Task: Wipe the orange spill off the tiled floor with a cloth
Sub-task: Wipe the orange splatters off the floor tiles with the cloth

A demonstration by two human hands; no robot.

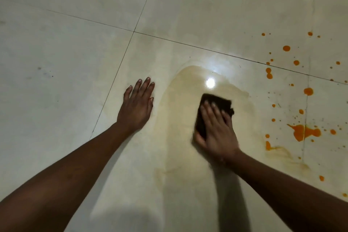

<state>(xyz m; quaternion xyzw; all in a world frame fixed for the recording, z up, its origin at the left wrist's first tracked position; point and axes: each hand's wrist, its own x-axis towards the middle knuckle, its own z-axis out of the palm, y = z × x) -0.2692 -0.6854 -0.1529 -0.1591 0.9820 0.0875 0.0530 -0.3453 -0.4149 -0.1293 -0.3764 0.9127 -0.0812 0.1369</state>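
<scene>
My right hand (216, 130) presses a dark brown folded cloth (216, 102) flat against the pale tiled floor (75, 62), fingers spread over it; the hand and cloth are blurred. Around them lies a wide, wet yellowish smear (180, 103). Orange drops and a larger orange splash (303, 132) are scattered over the tiles to the right of the cloth. My left hand (137, 105) rests palm down on the floor just left of the smear, fingers together and holding nothing.
Dark grout lines (188, 42) cross the floor above and left of my hands. A bright light reflection (210, 82) shines on the wet tile just beyond the cloth. More orange drops (286, 48) dot the tile past the far grout line.
</scene>
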